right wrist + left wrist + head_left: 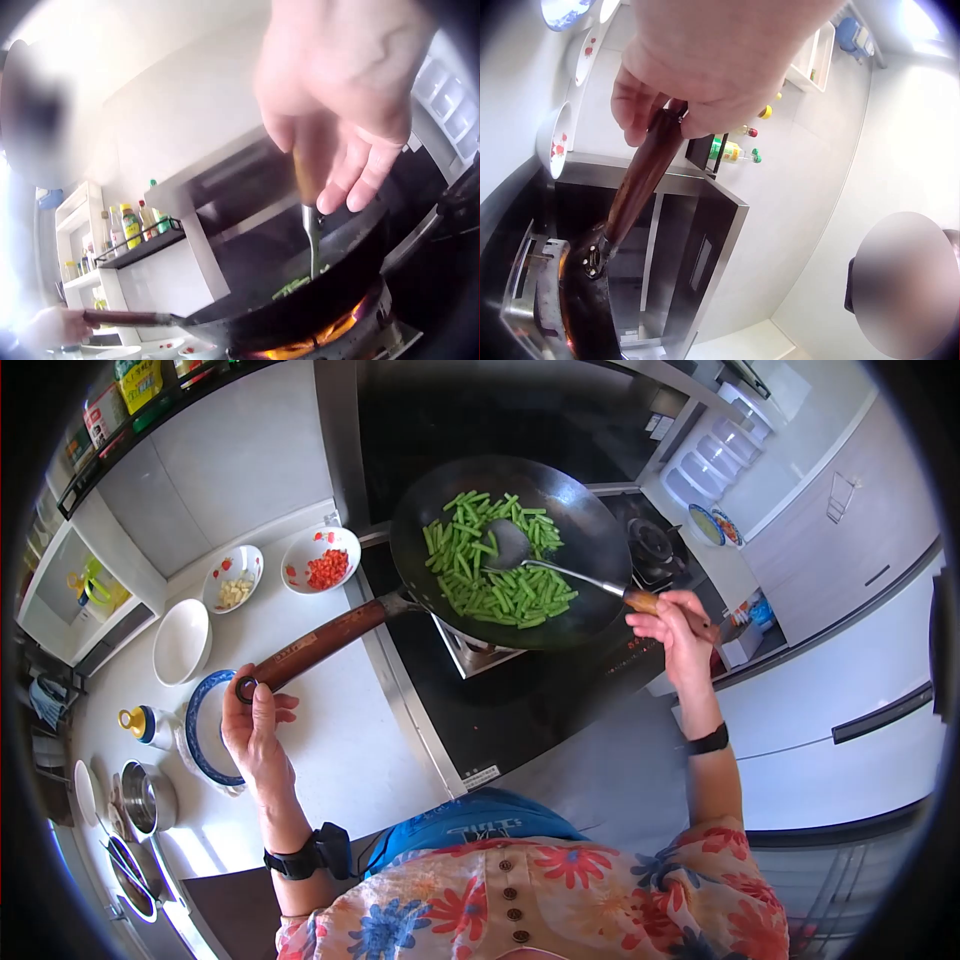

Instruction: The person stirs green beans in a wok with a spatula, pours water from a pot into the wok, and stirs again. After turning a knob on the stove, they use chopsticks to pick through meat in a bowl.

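Observation:
A dark wok (590,550) sits over the burner, holding many cut green beans (515,595). My left hand (258,735) grips the end of the wok's brown wooden handle (325,643); the left wrist view shows fingers and thumb around that handle (641,176). On the other side, my right hand (682,640) holds a metal spatula (575,573) by its wooden grip. The spatula's rounded head lies among the beans near the wok's middle. Orange flame (322,341) burns under the wok in the right wrist view.
Left of the stove, a white counter (340,710) carries a bowl of chopped red pepper (328,568), a bowl of pale chopped pieces (234,593), a white bowl (182,642) and a blue-rimmed plate (200,750). A second burner (650,542) lies right of the wok.

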Demonstrator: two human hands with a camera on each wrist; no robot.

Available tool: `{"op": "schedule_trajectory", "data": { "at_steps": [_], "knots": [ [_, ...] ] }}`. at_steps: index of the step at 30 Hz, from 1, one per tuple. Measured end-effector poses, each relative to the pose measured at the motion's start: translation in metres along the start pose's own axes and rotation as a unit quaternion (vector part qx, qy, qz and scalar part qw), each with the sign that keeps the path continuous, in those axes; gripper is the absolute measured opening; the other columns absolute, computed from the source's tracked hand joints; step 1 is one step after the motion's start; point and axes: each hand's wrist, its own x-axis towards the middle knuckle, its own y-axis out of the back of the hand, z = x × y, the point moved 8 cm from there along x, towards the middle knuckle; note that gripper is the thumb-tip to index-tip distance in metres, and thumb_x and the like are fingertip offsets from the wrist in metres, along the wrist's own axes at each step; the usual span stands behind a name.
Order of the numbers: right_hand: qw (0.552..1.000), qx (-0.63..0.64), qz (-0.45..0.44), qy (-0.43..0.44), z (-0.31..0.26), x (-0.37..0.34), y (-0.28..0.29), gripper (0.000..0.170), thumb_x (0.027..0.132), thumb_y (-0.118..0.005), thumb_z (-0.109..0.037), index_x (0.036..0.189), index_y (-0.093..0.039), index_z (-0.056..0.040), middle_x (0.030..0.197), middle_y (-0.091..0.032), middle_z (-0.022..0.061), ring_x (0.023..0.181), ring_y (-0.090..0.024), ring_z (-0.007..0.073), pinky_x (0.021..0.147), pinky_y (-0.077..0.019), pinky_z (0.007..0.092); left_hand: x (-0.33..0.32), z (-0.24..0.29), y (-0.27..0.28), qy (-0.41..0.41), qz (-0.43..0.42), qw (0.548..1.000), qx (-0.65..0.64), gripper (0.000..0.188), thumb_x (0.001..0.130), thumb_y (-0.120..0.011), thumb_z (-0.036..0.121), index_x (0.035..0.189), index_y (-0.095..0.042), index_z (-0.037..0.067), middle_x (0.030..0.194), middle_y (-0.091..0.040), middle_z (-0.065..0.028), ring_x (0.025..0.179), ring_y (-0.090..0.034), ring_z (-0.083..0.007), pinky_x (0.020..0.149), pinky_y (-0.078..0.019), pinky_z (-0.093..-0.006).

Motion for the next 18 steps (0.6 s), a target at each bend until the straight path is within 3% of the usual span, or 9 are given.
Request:
{"op": "schedule_trajectory", "data": {
  "at_steps": [4, 10, 13, 15, 18],
  "knots": [
    [0.997, -0.074, -0.014, -0.006, -0.040, -0.001, 0.023, 0.018, 0.084, -0.054, -0.012, 0.096, -0.050, 0.0006, 0.088, -0.062, 0.0195, 0.071, -0.065, 0.0268, 0.059, -0.0532, 0.0287, 0.001, -0.001, 0.003, -0.004, -0.009, 1.000, 0.013, 0.032, 0.087, -0.054, 0.018, 0.112, -0.050, -0.001, 0.081, -0.057, -0.0044, 0.065, -0.058, -0.0120, 0.053, -0.0419, -0.0201],
    [0.998, -0.051, -0.018, -0.038, -0.022, 0.013, 0.008, 0.018, 0.083, -0.054, -0.012, 0.099, -0.051, -0.0025, 0.092, -0.062, 0.0189, 0.071, -0.065, 0.0267, 0.059, -0.0533, 0.0290, 0.001, 0.001, 0.002, -0.015, -0.002, 1.000, 0.013, 0.032, 0.087, -0.054, 0.018, 0.112, -0.050, -0.001, 0.081, -0.056, -0.0044, 0.064, -0.059, -0.0121, 0.052, -0.0419, -0.0203],
    [0.991, -0.126, -0.023, 0.024, -0.074, 0.036, 0.003, 0.017, 0.080, -0.058, -0.012, 0.092, -0.055, -0.0001, 0.083, -0.062, 0.0135, 0.067, -0.065, 0.0240, 0.059, -0.0527, 0.0274, 0.002, -0.001, 0.004, 0.000, -0.008, 1.000, 0.004, 0.032, 0.086, -0.056, 0.017, 0.112, -0.050, -0.002, 0.081, -0.054, -0.0035, 0.065, -0.059, -0.0132, 0.053, -0.0427, -0.0214],
    [0.967, -0.220, -0.071, 0.107, -0.127, 0.051, -0.002, 0.017, 0.078, -0.059, -0.014, 0.089, -0.056, -0.0002, 0.079, -0.061, 0.0096, 0.065, -0.065, 0.0220, 0.058, -0.0518, 0.0259, 0.000, -0.005, 0.004, 0.009, -0.010, 1.000, 0.003, 0.032, 0.086, -0.055, 0.017, 0.112, -0.050, -0.002, 0.081, -0.054, -0.0036, 0.065, -0.059, -0.0133, 0.053, -0.0427, -0.0214],
    [0.941, -0.310, -0.103, 0.092, -0.176, 0.075, -0.009, 0.018, 0.077, -0.060, -0.018, 0.086, -0.057, -0.0017, 0.078, -0.061, 0.0087, 0.062, -0.064, 0.0205, 0.056, -0.0507, 0.0241, 0.001, -0.002, 0.004, -0.008, -0.009, 1.000, 0.002, 0.032, 0.087, -0.055, 0.017, 0.112, -0.050, -0.002, 0.081, -0.054, -0.0034, 0.065, -0.059, -0.0132, 0.053, -0.0427, -0.0214]
  ]
}}
